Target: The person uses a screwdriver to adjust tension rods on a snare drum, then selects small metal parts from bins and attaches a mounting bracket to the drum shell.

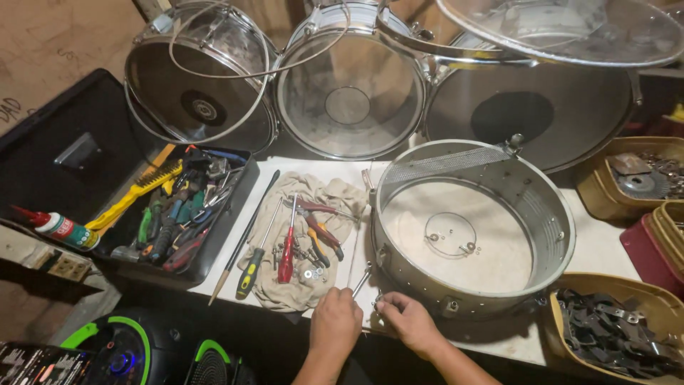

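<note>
Head view looks down on my two hands at the near edge of the white worktop (605,249), both working at the near wall of a metal drum shell (472,227). My left hand (335,324) pinches a small steel wrench (361,279), its fingers closed on the handle's lower end. My right hand (410,321) has its fingers pressed on a small fitting low on the shell's outer wall; whether they grip it or only steady it I cannot tell.

I judge the shell stiff and fairly light for its size, a thin hollow ring of metal that would ring and dent if dropped. Its smooth side looks slippery, so the rolled top rim or the bolted lugs seem the best places to take hold. The wrench is small, hard and easy to fumble.

The shell is dull silver, round and shallow, with rows of small holes through its wall, a strip of mesh along the far inside, and a pale skin with a clear circle at the bottom. It sits just right of a beige cloth (303,235) spread with screwdrivers and pliers.
</note>
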